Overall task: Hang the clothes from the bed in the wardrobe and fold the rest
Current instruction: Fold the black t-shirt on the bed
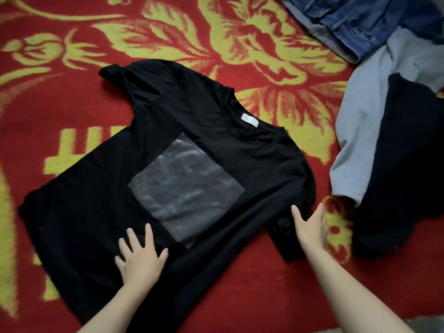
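A black T-shirt point(216, 150) with a grey square print point(185, 191) and a white neck label lies spread flat on the red and yellow bedspread point(72, 97). Its neck points to the upper right, its hem to the lower left. My left hand point(140, 258) lies flat on the shirt's lower body, fingers spread. My right hand point(311, 227) is at the shirt's near sleeve with straight fingers, thumb on the fabric; whether the fingers tuck under the sleeve edge is unclear.
A dark navy garment point(403, 169) lies crumpled at the right over a light grey-blue one point(358, 131). Folded blue jeans point(355, 20) sit at the top right corner.
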### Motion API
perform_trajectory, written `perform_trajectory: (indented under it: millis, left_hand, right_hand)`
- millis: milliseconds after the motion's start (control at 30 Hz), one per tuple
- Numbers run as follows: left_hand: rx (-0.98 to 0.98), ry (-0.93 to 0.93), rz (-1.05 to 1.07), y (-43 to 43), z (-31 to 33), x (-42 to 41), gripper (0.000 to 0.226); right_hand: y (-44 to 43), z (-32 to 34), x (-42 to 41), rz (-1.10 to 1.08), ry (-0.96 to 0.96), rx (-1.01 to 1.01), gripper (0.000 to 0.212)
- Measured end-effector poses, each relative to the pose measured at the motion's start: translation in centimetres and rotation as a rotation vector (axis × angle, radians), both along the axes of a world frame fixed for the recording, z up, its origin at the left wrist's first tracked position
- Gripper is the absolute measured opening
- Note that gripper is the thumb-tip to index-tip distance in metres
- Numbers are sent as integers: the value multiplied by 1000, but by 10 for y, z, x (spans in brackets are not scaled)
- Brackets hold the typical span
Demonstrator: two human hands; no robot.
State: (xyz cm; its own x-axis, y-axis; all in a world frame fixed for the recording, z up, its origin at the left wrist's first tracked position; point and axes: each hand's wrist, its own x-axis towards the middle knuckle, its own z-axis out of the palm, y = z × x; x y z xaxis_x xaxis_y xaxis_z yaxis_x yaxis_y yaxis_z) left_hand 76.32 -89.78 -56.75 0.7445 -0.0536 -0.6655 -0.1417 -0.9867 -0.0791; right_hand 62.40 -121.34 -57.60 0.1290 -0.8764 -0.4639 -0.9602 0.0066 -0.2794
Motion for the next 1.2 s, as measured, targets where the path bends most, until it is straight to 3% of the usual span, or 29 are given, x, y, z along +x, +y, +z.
perform_trajectory:
  millis: [100,167,267,333,433,500,700,800,967,1033,1133,1200]
  left_hand:
    - [-286,-140,-385,18,2,-35,79]
    - [-293,-40,-644,30,-1,-63,91]
    - [-245,75,-634,32,-5,-82,87]
    - [-209,126,-588,30,-4,-81,68]
    - [-235,27,-687,27,4,-80,16]
    - [-310,23,-801,28,5,-83,26]
    - [-309,102,-797,35,21,-78,19]
    - [-219,175,-769,38,15,-77,53]
    - [-311,116,-644,39,14,-64,60]
    - [-327,79,-611,40,15,-55,60]
    - [-326,43,-575,44,17,-40,60]
    - [-328,17,-566,48,20,-32,68]
  right_hand:
    - [8,-5,-23,-51,62,62,66]
    - [13,-10,-39,-103,-46,164,45]
    - [15,-4,-48,-351,-273,146,7]
    - [8,3,-51,-607,-483,67,5]
    - [-8,18,-64,-941,-617,9,41]
    - [-17,25,-77,-987,-579,-31,44]
    - [-14,34,-91,-844,-483,-75,55]
    - [-11,46,-82,-657,-372,-167,65]
    - [-9,85,-23,-436,-319,-283,64]
    - [-6,103,23,-356,-432,-205,70]
    - [7,122,91,-210,-743,126,85]
    - [19,126,119,-124,-820,273,83]
